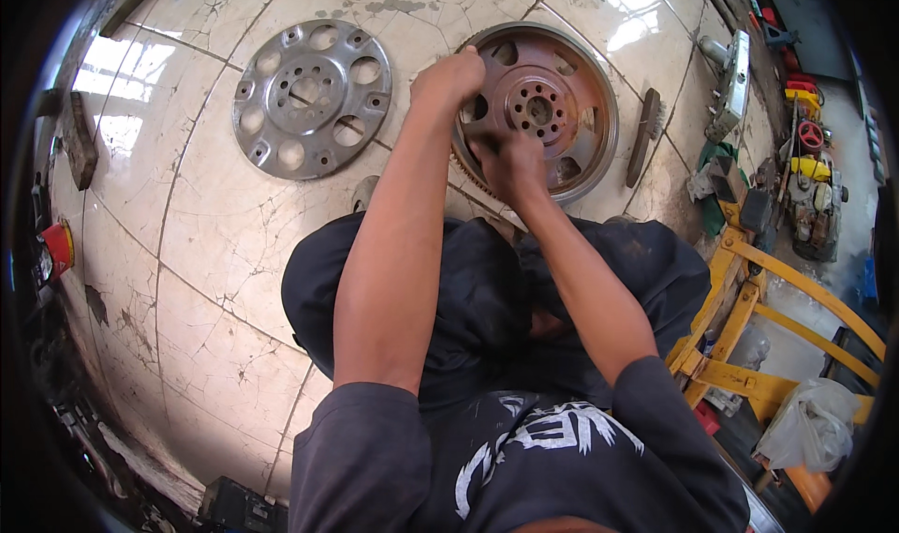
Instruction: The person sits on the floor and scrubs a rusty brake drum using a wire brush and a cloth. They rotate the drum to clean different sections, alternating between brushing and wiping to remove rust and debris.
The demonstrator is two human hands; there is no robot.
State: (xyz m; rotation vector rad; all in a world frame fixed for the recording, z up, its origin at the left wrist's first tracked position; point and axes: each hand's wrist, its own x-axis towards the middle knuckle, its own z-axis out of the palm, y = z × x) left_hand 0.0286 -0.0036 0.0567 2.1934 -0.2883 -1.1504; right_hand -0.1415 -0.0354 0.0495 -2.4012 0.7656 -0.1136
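A rusty brown flywheel (599,79) with a toothed rim rests on the tiled floor in front of me. At its upper left edge, my left hand (449,81) is closed round the rim. My right hand (515,166) lies over the lower left part of the flywheel; motion smears its fingers, so whether they hold anything is unclear. To the left lies a cleaner grey metal disc (276,102) with large round holes and a ring of small bolt holes at its centre. A wooden-handled wire brush (642,140) sits just right of the flywheel.
A wooden block (79,144) lies at the far left, near a red container (58,250). On the right are a metal part (730,88), a yellow steel frame (749,378), a plastic bag (810,425) and greasy machine parts (817,219).
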